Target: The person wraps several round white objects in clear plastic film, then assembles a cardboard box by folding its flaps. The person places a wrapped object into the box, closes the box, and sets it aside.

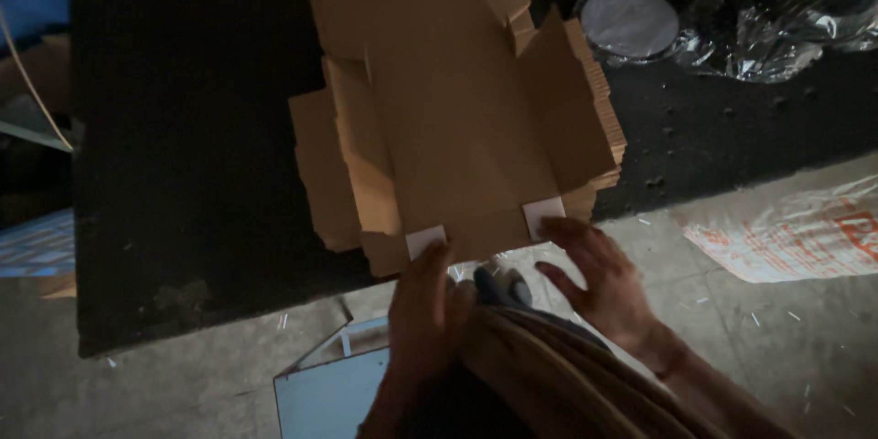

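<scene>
1. Cardboard stack (457,101) lies flat on the dark table (183,174), its near edge overhanging.
2. Left hand (422,297) touches a white tab (425,240); fingers loose, gripping nothing.
3. Right hand (599,279) spread open by the other tab (545,213); hands apart.

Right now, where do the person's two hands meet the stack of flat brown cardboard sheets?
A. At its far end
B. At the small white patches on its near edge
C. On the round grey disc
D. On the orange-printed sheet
B: the left hand and right hand have fingertips at the two small white patches on the near edge of the stack of flat brown cardboard sheets.
</scene>
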`<state>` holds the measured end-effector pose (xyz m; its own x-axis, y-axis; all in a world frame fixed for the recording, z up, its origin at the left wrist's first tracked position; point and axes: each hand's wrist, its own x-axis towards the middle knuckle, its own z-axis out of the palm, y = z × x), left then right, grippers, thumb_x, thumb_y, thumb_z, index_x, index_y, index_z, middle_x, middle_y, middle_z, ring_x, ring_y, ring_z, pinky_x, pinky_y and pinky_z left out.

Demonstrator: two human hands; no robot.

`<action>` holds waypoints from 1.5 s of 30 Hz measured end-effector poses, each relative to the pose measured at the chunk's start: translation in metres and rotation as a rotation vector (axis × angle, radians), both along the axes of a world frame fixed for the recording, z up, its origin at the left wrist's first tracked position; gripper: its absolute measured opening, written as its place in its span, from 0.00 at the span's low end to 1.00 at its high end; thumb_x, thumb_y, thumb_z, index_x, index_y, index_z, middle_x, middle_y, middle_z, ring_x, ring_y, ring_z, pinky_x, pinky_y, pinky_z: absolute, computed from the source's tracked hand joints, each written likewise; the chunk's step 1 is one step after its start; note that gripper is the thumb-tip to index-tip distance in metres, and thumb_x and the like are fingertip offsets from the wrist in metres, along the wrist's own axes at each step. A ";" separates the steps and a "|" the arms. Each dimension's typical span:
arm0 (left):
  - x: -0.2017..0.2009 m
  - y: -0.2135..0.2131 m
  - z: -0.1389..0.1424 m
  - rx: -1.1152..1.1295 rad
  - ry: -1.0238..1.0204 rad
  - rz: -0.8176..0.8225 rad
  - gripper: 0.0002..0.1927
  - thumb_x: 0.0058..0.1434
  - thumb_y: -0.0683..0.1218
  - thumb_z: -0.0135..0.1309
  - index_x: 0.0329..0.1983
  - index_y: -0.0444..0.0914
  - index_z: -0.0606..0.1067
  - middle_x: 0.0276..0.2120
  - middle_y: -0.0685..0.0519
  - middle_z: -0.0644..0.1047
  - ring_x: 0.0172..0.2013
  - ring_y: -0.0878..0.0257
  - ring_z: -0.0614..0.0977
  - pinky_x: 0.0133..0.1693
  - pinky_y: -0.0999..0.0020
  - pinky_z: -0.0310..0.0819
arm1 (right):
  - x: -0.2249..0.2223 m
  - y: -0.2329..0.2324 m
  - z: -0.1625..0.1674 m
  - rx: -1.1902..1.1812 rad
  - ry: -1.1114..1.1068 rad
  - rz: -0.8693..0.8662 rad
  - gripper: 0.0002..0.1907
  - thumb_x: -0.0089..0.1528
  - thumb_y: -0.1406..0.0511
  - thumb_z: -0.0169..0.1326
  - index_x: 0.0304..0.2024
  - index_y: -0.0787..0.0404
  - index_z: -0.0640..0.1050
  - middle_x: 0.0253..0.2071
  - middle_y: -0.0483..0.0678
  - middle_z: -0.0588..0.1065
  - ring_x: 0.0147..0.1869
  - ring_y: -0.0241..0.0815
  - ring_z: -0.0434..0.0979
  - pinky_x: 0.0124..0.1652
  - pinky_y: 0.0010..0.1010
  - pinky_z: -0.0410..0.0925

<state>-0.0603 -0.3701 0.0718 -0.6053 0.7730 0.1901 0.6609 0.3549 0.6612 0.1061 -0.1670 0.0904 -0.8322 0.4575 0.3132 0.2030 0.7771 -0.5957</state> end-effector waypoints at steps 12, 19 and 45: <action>-0.019 0.007 0.065 -0.104 -0.043 0.022 0.37 0.61 0.35 0.45 0.75 0.36 0.54 0.72 0.36 0.60 0.61 0.44 0.75 0.42 0.61 0.82 | -0.036 -0.016 0.005 0.254 0.065 0.209 0.20 0.60 0.75 0.49 0.55 0.62 0.76 0.55 0.56 0.78 0.56 0.54 0.80 0.51 0.44 0.75; -0.090 -0.027 0.065 0.535 0.192 0.267 0.20 0.76 0.52 0.42 0.66 0.39 0.69 0.63 0.43 0.72 0.63 0.50 0.75 0.61 0.51 0.74 | -0.042 0.028 -0.001 0.196 -0.244 0.100 0.22 0.57 0.76 0.50 0.49 0.52 0.81 0.42 0.55 0.81 0.40 0.56 0.82 0.38 0.47 0.74; -0.160 0.076 0.054 0.267 0.047 0.254 0.28 0.73 0.58 0.40 0.67 0.38 0.70 0.59 0.45 0.77 0.58 0.52 0.79 0.57 0.57 0.73 | -0.077 0.012 0.014 0.197 -0.064 0.040 0.14 0.52 0.76 0.53 0.36 0.59 0.83 0.34 0.52 0.81 0.40 0.54 0.82 0.40 0.46 0.74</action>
<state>-0.2206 -0.2945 0.1259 -0.7571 0.5190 0.3968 0.6059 0.3308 0.7235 0.0290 -0.1552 0.1046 -0.8697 0.3586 0.3390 0.2019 0.8854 -0.4186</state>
